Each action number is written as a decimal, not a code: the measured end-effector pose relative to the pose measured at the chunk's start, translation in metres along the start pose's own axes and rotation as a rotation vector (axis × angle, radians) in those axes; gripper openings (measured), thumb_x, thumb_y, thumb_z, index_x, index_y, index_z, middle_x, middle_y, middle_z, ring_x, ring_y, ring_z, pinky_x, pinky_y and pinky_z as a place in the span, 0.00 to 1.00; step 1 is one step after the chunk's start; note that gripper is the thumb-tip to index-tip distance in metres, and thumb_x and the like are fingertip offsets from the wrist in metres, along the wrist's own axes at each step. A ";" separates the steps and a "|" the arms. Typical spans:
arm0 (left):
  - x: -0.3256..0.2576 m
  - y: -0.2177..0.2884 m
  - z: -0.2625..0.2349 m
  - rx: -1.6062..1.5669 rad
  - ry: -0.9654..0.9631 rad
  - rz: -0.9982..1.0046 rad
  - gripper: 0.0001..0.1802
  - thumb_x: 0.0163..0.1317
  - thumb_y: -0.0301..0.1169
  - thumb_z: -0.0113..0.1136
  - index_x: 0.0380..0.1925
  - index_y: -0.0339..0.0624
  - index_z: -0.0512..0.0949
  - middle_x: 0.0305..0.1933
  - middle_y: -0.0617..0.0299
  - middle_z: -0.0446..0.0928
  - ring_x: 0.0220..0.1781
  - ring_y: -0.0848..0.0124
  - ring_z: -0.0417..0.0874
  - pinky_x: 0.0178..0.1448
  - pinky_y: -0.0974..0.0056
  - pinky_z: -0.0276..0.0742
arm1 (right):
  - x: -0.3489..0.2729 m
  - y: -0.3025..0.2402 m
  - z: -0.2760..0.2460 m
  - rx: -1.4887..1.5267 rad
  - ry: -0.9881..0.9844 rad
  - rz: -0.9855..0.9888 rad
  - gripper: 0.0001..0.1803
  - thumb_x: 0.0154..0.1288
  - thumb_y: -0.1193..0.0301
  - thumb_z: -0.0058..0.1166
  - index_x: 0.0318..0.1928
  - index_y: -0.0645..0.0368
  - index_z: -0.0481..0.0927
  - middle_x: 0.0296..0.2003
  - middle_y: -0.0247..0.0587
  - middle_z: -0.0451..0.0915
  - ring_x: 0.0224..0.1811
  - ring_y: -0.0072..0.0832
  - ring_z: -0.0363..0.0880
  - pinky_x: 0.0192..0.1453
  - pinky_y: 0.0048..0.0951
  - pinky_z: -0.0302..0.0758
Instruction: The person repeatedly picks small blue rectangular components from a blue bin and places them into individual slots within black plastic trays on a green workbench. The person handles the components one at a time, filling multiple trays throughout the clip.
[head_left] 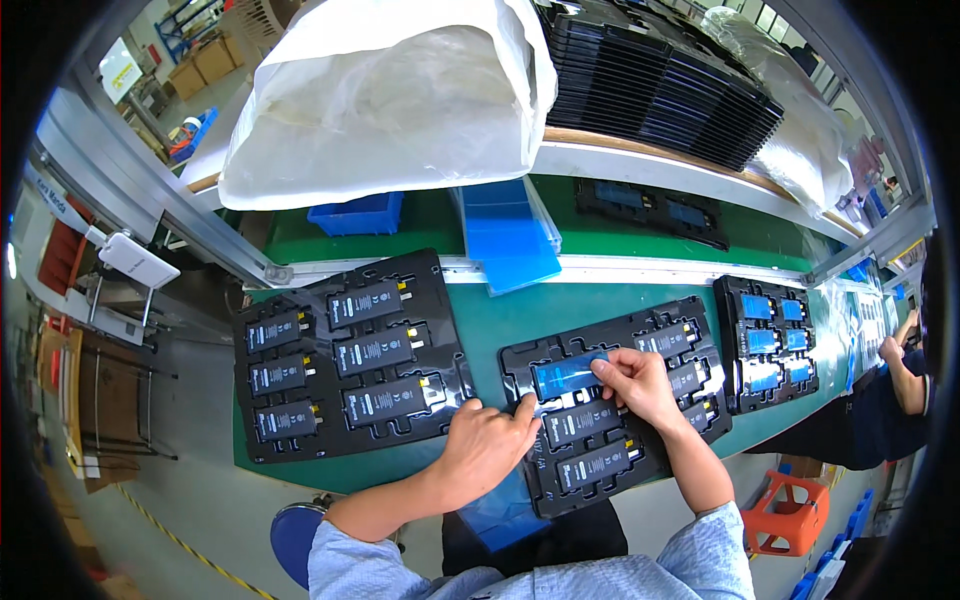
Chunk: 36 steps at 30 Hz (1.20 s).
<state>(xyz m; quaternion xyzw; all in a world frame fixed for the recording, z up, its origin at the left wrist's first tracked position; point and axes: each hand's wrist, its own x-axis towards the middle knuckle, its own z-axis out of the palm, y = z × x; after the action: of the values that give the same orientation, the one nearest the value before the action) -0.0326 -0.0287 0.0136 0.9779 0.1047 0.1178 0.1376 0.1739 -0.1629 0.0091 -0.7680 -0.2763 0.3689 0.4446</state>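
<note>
A black plastic tray (540,490) of flat black battery packs lies in front of me on the green bench. At its upper left pocket, my right hand (640,385) pinches the right end of a blue film (568,374), which lies over that pocket. Whether a battery sits beneath the film I cannot tell. My left hand (487,440) rests by the tray's left edge, its index finger stretched toward the film's left end and other fingers partly curled, holding nothing visible. Just below the film is an uncovered battery pack (580,424).
Left stands another tray (350,440) of black batteries. A tray (735,370) with blue-covered pieces lies right. Blue film sheets (510,240), a blue bin (358,215) and stacked black trays (660,85) are at the back. A co-worker's arm (905,370) shows far right.
</note>
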 end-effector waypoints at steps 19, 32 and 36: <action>0.004 0.001 0.002 0.002 0.037 0.010 0.16 0.60 0.36 0.61 0.46 0.42 0.80 0.11 0.64 0.73 0.13 0.69 0.75 0.27 0.65 0.64 | 0.001 -0.002 0.000 -0.041 0.009 -0.020 0.13 0.66 0.64 0.59 0.36 0.64 0.83 0.19 0.29 0.78 0.19 0.11 0.73 0.19 0.16 0.67; 0.003 -0.001 0.016 0.113 0.067 0.111 0.20 0.53 0.33 0.62 0.47 0.41 0.81 0.08 0.67 0.67 0.12 0.73 0.70 0.30 0.65 0.61 | -0.001 -0.008 0.003 -0.084 0.043 -0.054 0.13 0.64 0.67 0.60 0.34 0.68 0.83 0.18 0.33 0.79 0.19 0.13 0.74 0.22 0.20 0.69; 0.003 -0.001 0.017 0.123 0.051 0.117 0.20 0.53 0.33 0.62 0.47 0.40 0.81 0.09 0.67 0.68 0.13 0.73 0.71 0.30 0.65 0.61 | 0.000 -0.008 0.006 -0.146 0.072 -0.088 0.12 0.62 0.68 0.61 0.34 0.68 0.83 0.18 0.36 0.79 0.20 0.15 0.75 0.23 0.21 0.71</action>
<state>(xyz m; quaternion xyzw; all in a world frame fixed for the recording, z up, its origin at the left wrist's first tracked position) -0.0254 -0.0307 -0.0022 0.9856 0.0581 0.1438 0.0674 0.1683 -0.1569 0.0148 -0.7982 -0.3199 0.2999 0.4130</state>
